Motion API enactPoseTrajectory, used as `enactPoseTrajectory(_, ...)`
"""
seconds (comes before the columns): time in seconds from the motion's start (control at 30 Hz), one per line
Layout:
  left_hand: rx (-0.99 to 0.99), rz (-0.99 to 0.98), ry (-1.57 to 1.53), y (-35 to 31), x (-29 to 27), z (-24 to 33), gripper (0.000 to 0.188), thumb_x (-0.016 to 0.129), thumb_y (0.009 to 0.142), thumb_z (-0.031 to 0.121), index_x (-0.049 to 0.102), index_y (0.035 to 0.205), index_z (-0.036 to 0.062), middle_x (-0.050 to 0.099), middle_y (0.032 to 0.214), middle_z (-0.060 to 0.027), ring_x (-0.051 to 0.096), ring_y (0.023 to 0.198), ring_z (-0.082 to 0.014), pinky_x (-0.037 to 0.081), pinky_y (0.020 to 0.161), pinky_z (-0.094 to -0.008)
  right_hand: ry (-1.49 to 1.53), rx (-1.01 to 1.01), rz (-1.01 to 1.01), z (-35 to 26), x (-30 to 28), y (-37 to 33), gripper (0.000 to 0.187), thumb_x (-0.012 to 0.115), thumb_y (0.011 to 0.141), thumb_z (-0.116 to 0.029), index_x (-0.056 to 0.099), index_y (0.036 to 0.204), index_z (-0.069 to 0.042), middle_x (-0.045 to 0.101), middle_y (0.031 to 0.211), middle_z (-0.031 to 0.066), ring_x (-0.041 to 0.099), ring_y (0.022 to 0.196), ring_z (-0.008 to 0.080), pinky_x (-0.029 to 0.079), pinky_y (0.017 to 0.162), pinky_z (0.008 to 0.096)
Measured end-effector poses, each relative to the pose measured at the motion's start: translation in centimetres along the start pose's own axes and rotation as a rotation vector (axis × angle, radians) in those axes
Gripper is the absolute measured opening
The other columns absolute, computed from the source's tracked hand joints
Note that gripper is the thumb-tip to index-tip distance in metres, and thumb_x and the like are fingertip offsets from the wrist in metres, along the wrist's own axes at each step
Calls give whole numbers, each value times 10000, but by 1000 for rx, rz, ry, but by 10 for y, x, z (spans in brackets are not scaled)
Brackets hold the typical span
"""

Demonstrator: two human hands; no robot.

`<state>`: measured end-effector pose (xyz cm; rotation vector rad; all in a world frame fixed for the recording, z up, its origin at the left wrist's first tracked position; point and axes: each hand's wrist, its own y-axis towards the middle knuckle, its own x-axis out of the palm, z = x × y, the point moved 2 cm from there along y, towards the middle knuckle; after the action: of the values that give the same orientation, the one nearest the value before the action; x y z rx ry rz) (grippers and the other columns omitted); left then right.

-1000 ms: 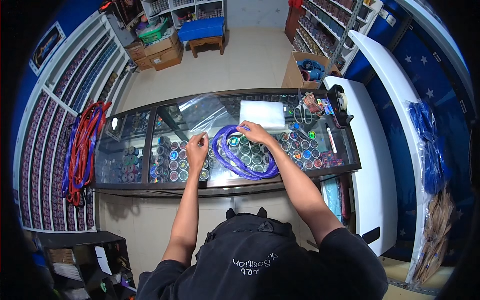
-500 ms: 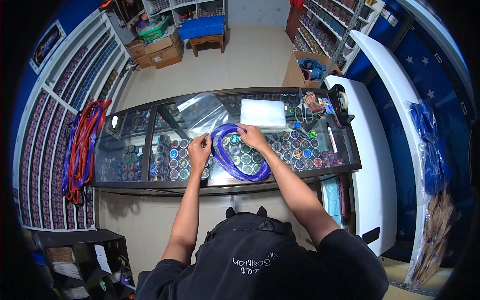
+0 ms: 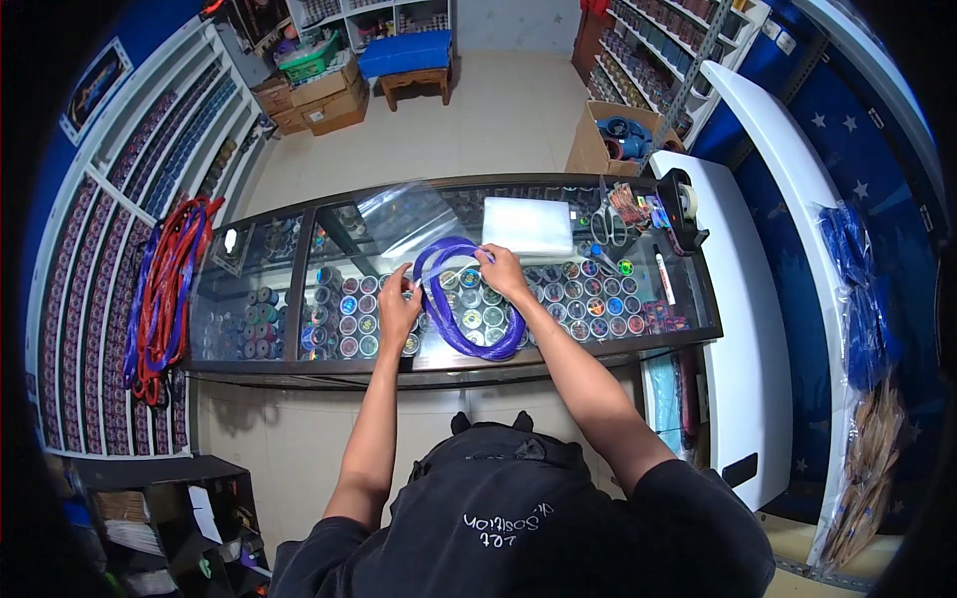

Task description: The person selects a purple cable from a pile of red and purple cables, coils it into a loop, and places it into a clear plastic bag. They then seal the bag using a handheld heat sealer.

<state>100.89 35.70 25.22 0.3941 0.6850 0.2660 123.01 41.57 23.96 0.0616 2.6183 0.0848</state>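
Observation:
A looped hank of shiny purple cord [image 3: 446, 324] lies over the glass-topped counter, straight in front of me. At its upper right, my right hand [image 3: 503, 273] is closed on the cord, thumb and fingers pinching it. My left hand [image 3: 399, 302] is at the hank's left side, with its fingers pinched at the near edge of a clear plastic bag [image 3: 399, 217]. The bag stretches away toward the far side of the counter, and its near edge overlaps the upper part of the hank. Just what lies between the left fingertips is partly hidden.
A stack of clear plastic sleeves [image 3: 528, 225] sits beyond my right hand. Farther right are scissors [image 3: 606, 227], a tape dispenser [image 3: 682, 211] and a marker [image 3: 665, 279]. Round spools [image 3: 598, 307] show beneath the glass [image 3: 264, 344]. Red and purple cords [image 3: 169, 299] hang at left.
The purple hank has shifted slightly left at its lower end, and its top now overlaps the bag's edge more. The bag has tilted a little. Both hands have barely moved.

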Motion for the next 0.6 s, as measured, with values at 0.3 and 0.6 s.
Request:
enactPoseTrajectory(0.3,10,74,89,-7,-1,-2,269,654,765,50,647,1031,18,611,794,-132,595,707,-245,478,698,-356,154,242,5,15,10,7,360,655,833,-385,700,957,-49,698,903,173,677,856,300,506,777,369)
enactPoseTrajectory(0.6,-179,52,121,-10,-3,9,257,594,861,133,686,1084,43,629,837,-218,623,739,-331,490,709,-402,441,376,88,-11,2,-3,250,721,814,-248,679,846,-4,594,607,1,468,441,66,341,401,251)
